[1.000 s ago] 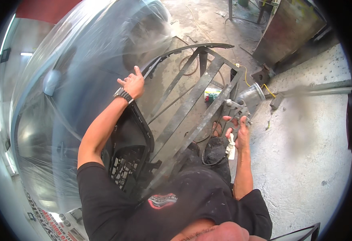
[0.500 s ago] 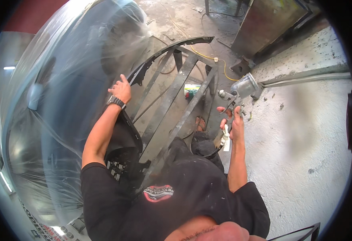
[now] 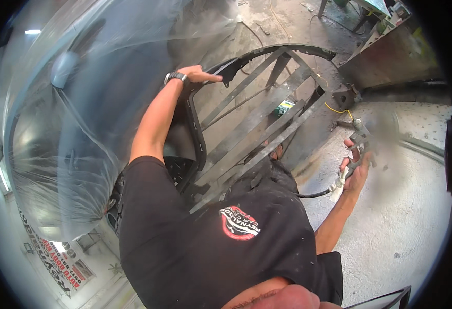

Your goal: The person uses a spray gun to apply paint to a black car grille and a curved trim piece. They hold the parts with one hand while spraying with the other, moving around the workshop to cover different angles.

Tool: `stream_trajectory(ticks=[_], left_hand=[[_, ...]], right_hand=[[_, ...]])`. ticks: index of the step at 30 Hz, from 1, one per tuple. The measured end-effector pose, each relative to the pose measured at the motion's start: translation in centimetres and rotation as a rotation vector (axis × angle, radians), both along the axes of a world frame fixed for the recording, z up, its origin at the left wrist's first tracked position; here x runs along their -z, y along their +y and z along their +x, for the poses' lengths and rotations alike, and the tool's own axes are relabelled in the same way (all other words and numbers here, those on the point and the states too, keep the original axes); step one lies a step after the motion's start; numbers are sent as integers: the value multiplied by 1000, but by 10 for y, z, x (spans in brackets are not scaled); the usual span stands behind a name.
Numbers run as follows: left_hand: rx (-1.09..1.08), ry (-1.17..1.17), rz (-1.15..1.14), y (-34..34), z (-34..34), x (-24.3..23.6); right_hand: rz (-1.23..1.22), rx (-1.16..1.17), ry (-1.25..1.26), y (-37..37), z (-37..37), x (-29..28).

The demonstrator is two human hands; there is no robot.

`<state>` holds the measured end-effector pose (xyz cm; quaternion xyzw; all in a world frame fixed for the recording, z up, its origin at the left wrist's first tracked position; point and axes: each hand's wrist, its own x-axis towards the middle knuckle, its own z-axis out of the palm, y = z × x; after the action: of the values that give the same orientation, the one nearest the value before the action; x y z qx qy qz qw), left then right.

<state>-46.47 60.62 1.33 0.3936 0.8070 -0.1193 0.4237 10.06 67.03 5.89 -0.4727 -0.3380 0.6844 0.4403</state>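
My left hand (image 3: 197,74), with a dark watch at its wrist, rests at the upper edge of a black car bumper (image 3: 199,135). One finger is stretched out over the rim; the others are partly hidden. On the right, my right hand (image 3: 357,170) is wrapped round a metal spray gun (image 3: 358,135). A blurred grey patch in the picture hides the gun's cup. White cloth (image 3: 337,184) is tied below the grip, where a black hose (image 3: 313,194) runs off toward my body. The bumper lies over a grey metal frame stand (image 3: 251,123).
A car (image 3: 102,103) under clear plastic sheeting stands on the left. To the right is a rough white wall (image 3: 406,226). A yellow cord (image 3: 336,109) and a small green-and-white container (image 3: 283,107) lie beyond the frame. A slanted panel (image 3: 390,56) leans at the far right.
My view has shifted, so the bumper and stand appear farther right. My left hand has turned, its fingers now pointing right across the rim. The spray gun has moved out to the right.
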Motion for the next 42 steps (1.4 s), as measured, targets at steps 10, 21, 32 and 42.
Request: stream_trajectory(ticks=[10,21,32,42], left_hand=[[-429,-224,-102,-1,-13,-9],[-185,-80,-116,18,1,-19],[-425,99,-208,30,18,-10],[-526,285,-242,49,45,-32]], right_hand=[[27,41,-8,4,9,-19],[220,-32,-316,126,19,-42],[342,-198,-354,349,12,-44],[574,-391,-619,490,-53,-132]])
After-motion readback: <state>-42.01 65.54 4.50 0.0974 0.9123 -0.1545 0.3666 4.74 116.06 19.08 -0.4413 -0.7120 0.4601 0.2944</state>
